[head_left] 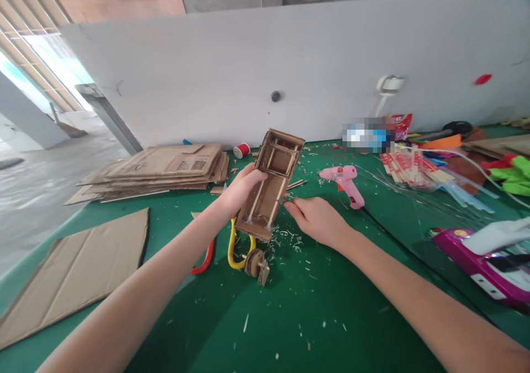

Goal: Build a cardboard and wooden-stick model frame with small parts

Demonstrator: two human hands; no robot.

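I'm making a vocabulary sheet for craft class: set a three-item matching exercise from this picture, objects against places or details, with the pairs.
1. open-topped brown cardboard box
2. pink pistol-shaped glue gun
3. red spool with a white end

A. beside a stack of flat brown cardboard sheets
B. black cord trailing from its handle
C. held in the left hand

Pairs: 1-C, 2-B, 3-A

A craft workshop, by its pink glue gun (348,180), stacked cardboard (165,166) and scrap-strewn green table (351,318).

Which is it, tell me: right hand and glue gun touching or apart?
Apart: the head view shows green tabletop between the right hand and glue gun.
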